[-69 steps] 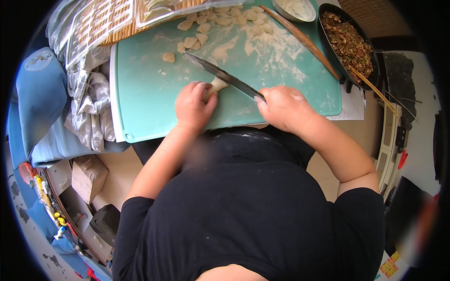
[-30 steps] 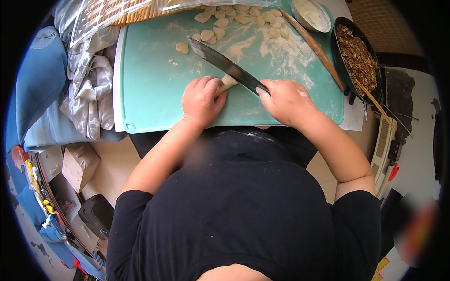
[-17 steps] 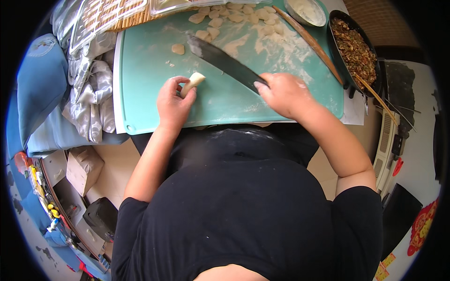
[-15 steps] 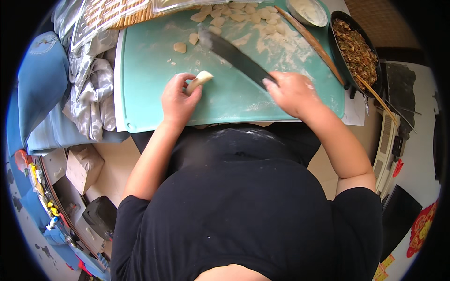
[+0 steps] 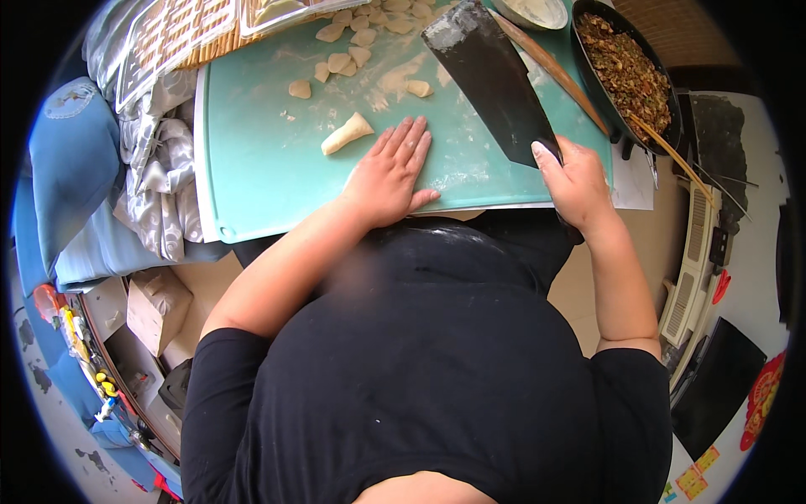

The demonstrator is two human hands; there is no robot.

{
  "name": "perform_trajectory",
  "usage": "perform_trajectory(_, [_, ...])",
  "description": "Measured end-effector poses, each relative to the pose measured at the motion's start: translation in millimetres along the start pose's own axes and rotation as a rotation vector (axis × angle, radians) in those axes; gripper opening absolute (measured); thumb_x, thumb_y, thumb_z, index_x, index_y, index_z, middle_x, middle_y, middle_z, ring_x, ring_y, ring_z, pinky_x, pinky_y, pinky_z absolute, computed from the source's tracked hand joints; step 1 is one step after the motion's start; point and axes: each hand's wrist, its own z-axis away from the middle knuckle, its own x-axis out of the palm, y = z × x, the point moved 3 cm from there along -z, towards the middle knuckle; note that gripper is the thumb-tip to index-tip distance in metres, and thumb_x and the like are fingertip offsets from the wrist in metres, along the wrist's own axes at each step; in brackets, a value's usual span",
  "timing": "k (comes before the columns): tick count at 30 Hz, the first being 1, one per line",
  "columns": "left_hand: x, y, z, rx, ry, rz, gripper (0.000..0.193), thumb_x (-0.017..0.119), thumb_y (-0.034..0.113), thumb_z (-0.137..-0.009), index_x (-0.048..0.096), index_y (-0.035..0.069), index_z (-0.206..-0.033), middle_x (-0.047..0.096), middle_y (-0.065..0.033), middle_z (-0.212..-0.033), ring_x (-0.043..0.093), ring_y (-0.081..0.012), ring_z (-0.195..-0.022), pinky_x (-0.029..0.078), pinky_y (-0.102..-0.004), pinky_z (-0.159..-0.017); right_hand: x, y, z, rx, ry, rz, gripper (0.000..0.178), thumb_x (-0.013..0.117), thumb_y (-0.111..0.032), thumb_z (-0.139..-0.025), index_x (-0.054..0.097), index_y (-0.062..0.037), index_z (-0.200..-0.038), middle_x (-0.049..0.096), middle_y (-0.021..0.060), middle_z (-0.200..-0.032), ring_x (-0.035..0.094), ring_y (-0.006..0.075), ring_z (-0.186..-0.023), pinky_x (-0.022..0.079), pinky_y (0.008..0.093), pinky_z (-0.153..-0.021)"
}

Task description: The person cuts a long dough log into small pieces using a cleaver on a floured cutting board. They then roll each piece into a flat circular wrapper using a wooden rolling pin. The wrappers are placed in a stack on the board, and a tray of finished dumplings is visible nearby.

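Change: half a second ago I watch the left hand (image 5: 390, 168) gripping the dough roll (image 5: 347, 134); now the roll lies loose on the green board (image 5: 269, 168), left of its middle, and the cleaver (image 5: 495, 84) turns its broad face to my camera.
Cut dough: dough pieces (image 5: 339, 63) cluster toward the board's far edge; a lone piece (image 5: 418, 88) sits nearer its middle.
Around: rolling pin (image 5: 552, 70) slants along the board's far right; black pan (image 5: 599, 94) of chopped filling stands beside that corner, chopsticks (image 5: 672, 155) over its rim.
In the way: the blade blocks my sight of part of the board's floury right half.
Left hand: palm down at the board's near edge, fingers straight, thumb out; holds nothing I can see, underside hidden.
Right hand (image 5: 579, 181): curled round the cleaver's handle, by the board's near right corner.
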Motion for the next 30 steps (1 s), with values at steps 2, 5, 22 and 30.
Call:
perform_trajectory(2, [-0.9, 1.3, 0.4, -0.002, -0.020, -0.036, 0.078, 0.044, 0.053, -0.089, 0.030, -0.007, -0.138, 0.022, -0.0207, -0.149, 0.020, -0.0329, -0.139, 0.016, -0.0409, -0.114, -0.3, -1.0, 1.0, -0.010, 0.002, -0.025, 0.032, 0.052, -0.031, -0.088, 0.062, -0.0018, -0.091, 0.060, 0.0197, -0.073, 0.056, 0.0355, -0.067, 0.044, 0.0403, -0.064])
perform_trajectory(5, [-5.1, -0.6, 7.4, -0.025, -0.080, -0.046, 0.077, 0.044, 0.051, -0.090, 0.030, -0.007, -0.138, 0.022, -0.0202, -0.149, 0.020, -0.0323, -0.139, 0.016, -0.0408, -0.114, -5.4, -3.3, 1.1, -0.022, -0.002, -0.003, 0.031, 0.052, -0.031, -0.088, 0.063, -0.0026, -0.092, 0.061, 0.0191, -0.074, 0.056, 0.0355, -0.068, 0.044, 0.0402, -0.065])
perform_trajectory(22, [-32.5, 5.0, 42.8, -0.059, -0.240, -0.115, 0.076, 0.060, 0.043, -0.083, 0.033, 0.000, -0.140, 0.027, -0.0122, -0.150, 0.023, -0.0248, -0.139, 0.019, -0.0398, -0.114, -1.2, 10.7, 14.6, -0.059, 0.051, 0.062, 0.032, 0.051, -0.033, -0.088, 0.063, -0.0041, -0.092, 0.062, 0.0182, -0.074, 0.057, 0.0364, -0.070, 0.044, 0.0418, -0.065])
perform_trajectory(30, [-46.0, -12.8, 30.1, 0.054, -0.315, -0.064, 0.058, 0.068, 0.030, -0.074, 0.053, 0.005, -0.125, 0.039, -0.0111, -0.143, 0.043, -0.0255, -0.128, 0.039, -0.0357, -0.101, -2.3, 8.3, 22.6, -0.094, 0.084, 0.085, 0.031, 0.051, -0.033, -0.088, 0.064, -0.0049, -0.096, 0.063, 0.0187, -0.077, 0.058, 0.0377, -0.073, 0.045, 0.0429, -0.066])
